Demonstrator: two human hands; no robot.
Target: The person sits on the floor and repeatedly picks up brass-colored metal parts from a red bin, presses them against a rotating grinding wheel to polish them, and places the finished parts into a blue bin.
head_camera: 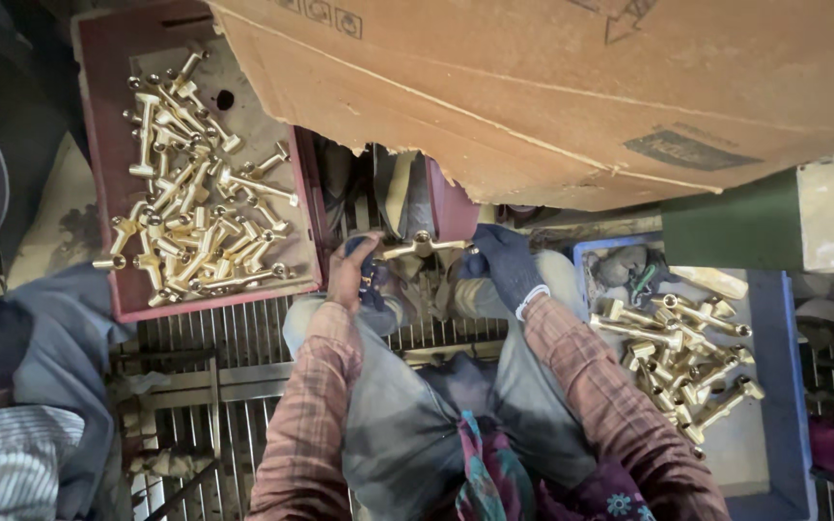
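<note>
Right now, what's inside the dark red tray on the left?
The dark red tray holds a loose heap of shiny brass fittings; its top right corner is hidden under the cardboard box.

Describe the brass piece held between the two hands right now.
The brass piece is a shiny golden T-shaped fitting, metal by its look: a long bar lying roughly level, with a rounded knob at its middle. The left hand grips its left end with a dark cloth, and the right hand, in a dark glove, holds the right end. It sits in front of the knees, between the red tray and the blue tray, both holding similar pieces.
</note>
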